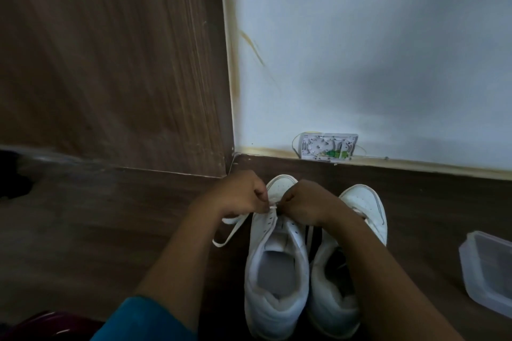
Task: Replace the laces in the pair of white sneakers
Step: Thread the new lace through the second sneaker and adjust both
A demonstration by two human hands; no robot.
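Two white sneakers stand side by side on the dark wooden floor, toes pointing to the wall. The left sneaker point(277, 266) has open eyelets along its tongue. A white lace point(231, 232) trails off its left side onto the floor. My left hand point(241, 195) and my right hand point(304, 201) meet over the front eyelets, each pinching the lace there. The right sneaker point(360, 202) has black stripes on its side and is partly hidden under my right forearm.
A clear plastic container point(487, 271) lies on the floor at the right edge. A small white wall box with wires point(328, 147) sits at the base of the white wall. A brown wooden panel point(110, 63) rises on the left.
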